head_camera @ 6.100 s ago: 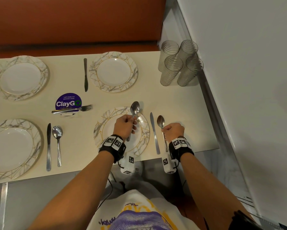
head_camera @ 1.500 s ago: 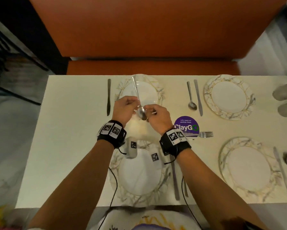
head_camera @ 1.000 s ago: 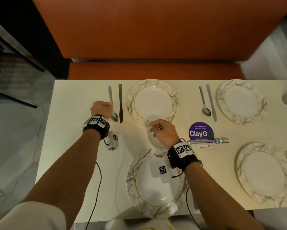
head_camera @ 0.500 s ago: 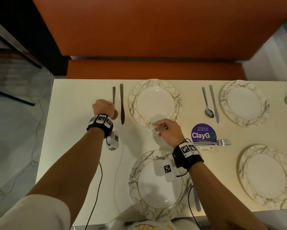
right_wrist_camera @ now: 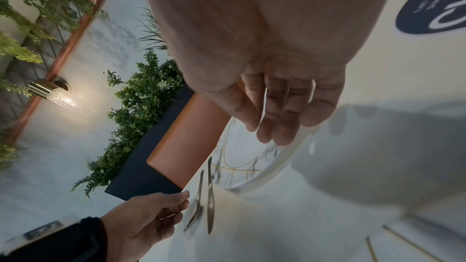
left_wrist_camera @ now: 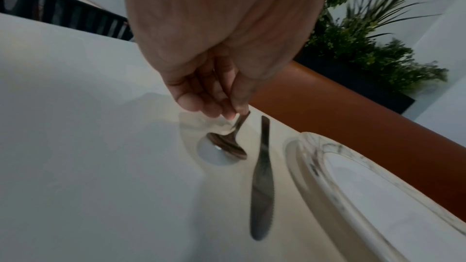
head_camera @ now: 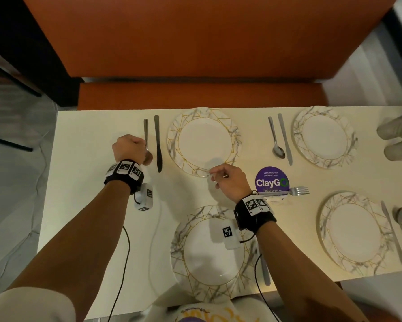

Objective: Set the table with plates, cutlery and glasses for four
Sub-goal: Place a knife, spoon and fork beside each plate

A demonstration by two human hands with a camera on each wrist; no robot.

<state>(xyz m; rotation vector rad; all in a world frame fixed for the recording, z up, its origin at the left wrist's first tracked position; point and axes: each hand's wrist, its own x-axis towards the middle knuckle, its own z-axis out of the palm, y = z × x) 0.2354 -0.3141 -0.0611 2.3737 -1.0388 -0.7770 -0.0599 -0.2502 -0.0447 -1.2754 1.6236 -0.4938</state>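
Note:
My left hand (head_camera: 135, 147) pinches the neck of a steel spoon (head_camera: 146, 135) just left of a knife (head_camera: 157, 142), beside the far-left marble-patterned plate (head_camera: 232, 126). In the left wrist view my thumb and fingertips (left_wrist_camera: 235, 112) hold the spoon (left_wrist_camera: 227, 145), whose bowl touches the table next to the knife (left_wrist_camera: 262, 176). My right hand (head_camera: 215, 177) hovers at that plate's near rim, fingers loosely curled and holding nothing. The right wrist view shows the right hand (right_wrist_camera: 274, 130) relaxed over the plate (right_wrist_camera: 254, 180).
Three more plates are set: far right (head_camera: 300, 126), near left (head_camera: 183, 238), near right (head_camera: 325, 219). A spoon (head_camera: 276, 145) and knife (head_camera: 285, 138) lie by the far-right plate. A fork (head_camera: 296, 191) lies by the purple ClayGo sign (head_camera: 272, 180). Glasses (head_camera: 397, 135) stand at the right edge.
My left hand carried the spoon from over the far-left plate to the left of its knife and lowered it. My right hand let go of it and stayed near the plate's rim.

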